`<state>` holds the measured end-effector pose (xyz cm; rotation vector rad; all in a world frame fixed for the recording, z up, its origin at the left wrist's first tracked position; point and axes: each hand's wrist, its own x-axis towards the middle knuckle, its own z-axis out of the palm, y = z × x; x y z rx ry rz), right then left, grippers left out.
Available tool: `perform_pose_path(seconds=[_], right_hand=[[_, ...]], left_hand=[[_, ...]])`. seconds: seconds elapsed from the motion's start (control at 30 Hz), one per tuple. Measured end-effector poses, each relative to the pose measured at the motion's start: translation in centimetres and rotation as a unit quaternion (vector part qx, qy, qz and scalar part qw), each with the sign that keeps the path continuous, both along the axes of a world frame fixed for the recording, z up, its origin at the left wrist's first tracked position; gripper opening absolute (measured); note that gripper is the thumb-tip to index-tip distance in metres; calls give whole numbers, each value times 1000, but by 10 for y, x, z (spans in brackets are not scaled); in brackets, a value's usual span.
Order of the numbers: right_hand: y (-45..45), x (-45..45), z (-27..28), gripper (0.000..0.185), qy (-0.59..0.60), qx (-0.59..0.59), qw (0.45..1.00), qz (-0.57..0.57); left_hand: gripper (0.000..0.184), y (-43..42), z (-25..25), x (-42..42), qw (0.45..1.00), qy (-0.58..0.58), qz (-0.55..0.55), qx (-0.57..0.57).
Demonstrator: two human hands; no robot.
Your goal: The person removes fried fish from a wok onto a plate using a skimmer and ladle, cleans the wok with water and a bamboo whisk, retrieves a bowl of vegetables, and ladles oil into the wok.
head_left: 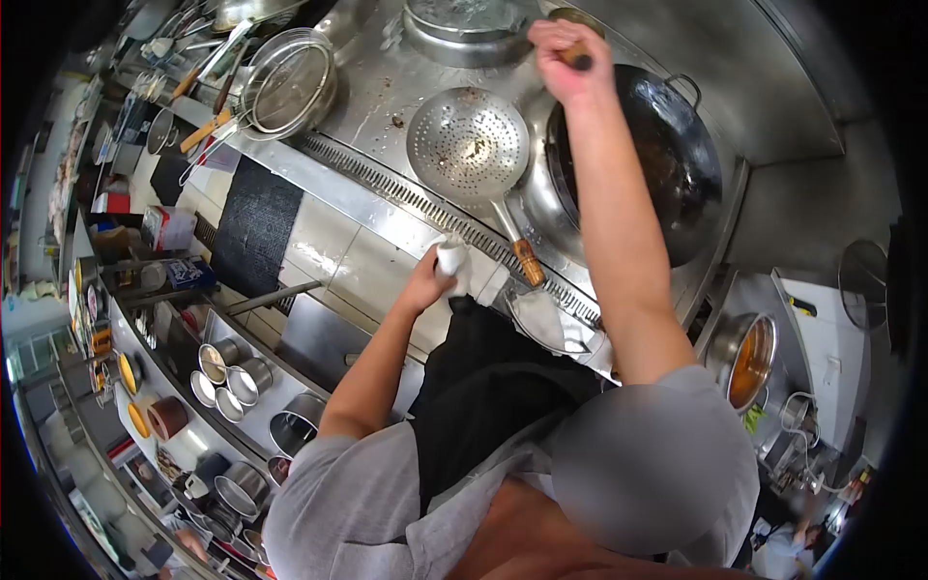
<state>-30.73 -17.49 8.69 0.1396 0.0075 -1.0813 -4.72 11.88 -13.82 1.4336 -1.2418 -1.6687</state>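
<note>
My right hand is closed around a wooden handle beyond the skimmer, at the far side of the wok. The working end of that tool is mostly hidden by the hand. Below my right forearm lies a large dark wok, with some brown residue or liquid inside. My left hand, fingers wrapped round it, grips a white cloth near the stove's front edge. Between the hands rests a perforated skimmer, its wooden handle pointing toward me; bits of food cling to its bowl.
Mesh strainers are stacked at the upper left. A round metal pot stands at the back. A drain grate runs along the stove front. Steel containers line the left counter; a pot of orange liquid is at right.
</note>
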Motion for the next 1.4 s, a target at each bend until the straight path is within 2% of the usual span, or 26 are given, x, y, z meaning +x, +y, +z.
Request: perform_pose_path(seconds=[0.07, 0.1, 0.17, 0.23, 0.3, 0.37, 0.43, 0.53, 0.63, 0.7, 0.77, 0.8, 0.9, 0.97, 1.03, 1.07, 1.1, 1.13, 1.17, 1.2, 1.23, 1.27, 1.3, 1.33, 1.37, 1.4], right_hand=[[28, -37, 19, 13, 14, -28, 1000, 5], [48, -54, 31, 13, 28, -35, 999, -2], [83, -89, 50, 13, 59, -44, 997, -38], [118, -127, 69, 17, 189, -50, 979, -56], [152, -163, 81, 21, 200, -32, 977, -65], [189, -193, 92, 17, 303, 26, 948, -98], [227, -224, 90, 15, 326, 36, 936, -128], [288, -269, 88, 16, 392, 41, 907, -146], [359, -293, 97, 30, 474, 77, 867, -134], [403, -301, 107, 58, 560, 109, 811, -128], [438, -303, 114, 65, 582, 122, 796, -112], [454, -304, 115, 72, 606, 142, 777, -96], [490, -316, 100, 74, 628, 107, 769, -52], [509, -318, 92, 80, 652, 98, 751, -30], [527, -329, 56, 80, 809, -4, 584, 63], [534, -340, 24, 83, 910, -173, 377, 1], [542, -348, 0, 84, 928, -261, 264, -25], [551, -357, -23, 86, 931, -330, 137, -67], [559, -361, -34, 87, 963, -239, 124, 25], [562, -362, -42, 89, 977, -144, 105, 114], [559, -362, -49, 89, 977, -153, 99, 110], [551, -359, -57, 90, 977, -157, 97, 105], [538, -350, -61, 91, 977, -160, 96, 98], [519, -332, -60, 84, 976, -160, 126, 72], [494, -306, -58, 84, 977, -163, 122, 59], [464, -278, -54, 85, 973, -162, 163, 15]], left_hand=[[68, -20, -14, -16, 970, -191, -97, -117], [69, -23, -48, -16, 954, -245, -88, -149], [59, -31, -37, -19, 958, -249, -44, -134], [56, -36, -78, -4, 952, -269, 4, -143], [53, -41, -33, -3, 970, -235, -9, -67], [53, -44, -54, 6, 973, -226, 18, -51], [54, -40, -36, 3, 971, -221, 45, -76], [51, -19, 13, -10, 985, -55, 128, -98], [49, 9, 17, -26, 991, -35, 107, -73], [50, 21, 5, -41, 988, -71, 88, -103], [52, 30, -20, -55, 950, -254, 52, -175], [55, 30, -51, -53, 927, -336, 28, -163], [56, 32, -46, -69, 894, -420, 47, -148], [64, 31, -35, -72, 897, -430, 26, -95], [73, 34, -10, -79, 886, -459, 12, -70], [80, 35, 3, -86, 866, -486, 47, -108], [78, 38, 21, -94, 848, -475, 80, -220], [76, 37, 26, -104, 874, -403, 119, -243], [75, 35, 28, -115, 894, -327, 157, -263], [76, 28, 9, -128, 938, -263, 149, -169], [77, 16, -21, -143, 968, -193, 140, -77], [59, 7, -41, -159, 981, -115, 148, 53], [36, 14, 19, -174, 974, 22, 134, 183], [27, 6, -1, -183, 952, 161, 178, 188], [20, -7, -22, -187, 912, 298, 210, 187], [19, -15, -15, -189, 893, 320, 237, 209]])
